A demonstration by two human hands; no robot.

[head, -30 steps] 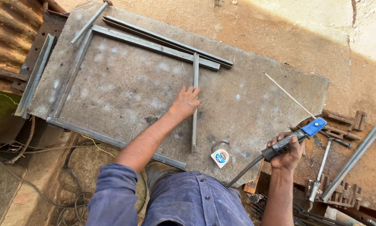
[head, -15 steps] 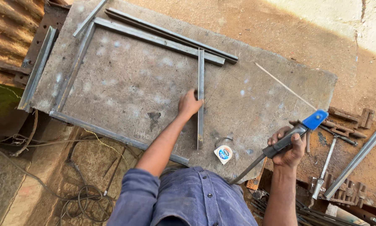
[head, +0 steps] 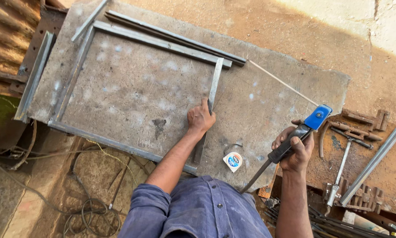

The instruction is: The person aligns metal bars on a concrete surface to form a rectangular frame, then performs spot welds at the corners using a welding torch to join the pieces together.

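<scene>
Big steel plate (head: 131,94) as a workbench, with an angle-iron frame (head: 160,42) laid out on it. Left hand (head: 200,117) presses flat, fingers together, on the cross bar (head: 213,86). Right hand (head: 295,150) is wrapped tight round the blue electrode holder (head: 304,126), its rod (head: 282,83) over the plate. Small tape measure (head: 233,161) sits near the plate's edge.

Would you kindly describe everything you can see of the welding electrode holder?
The holder has a dark handle and a blue clamp head gripping a thin pale rod that slants up-left over the grey slab. The right hand grips the handle, holding it above the slab's right edge. A dark cable trails from its rear end.
</scene>
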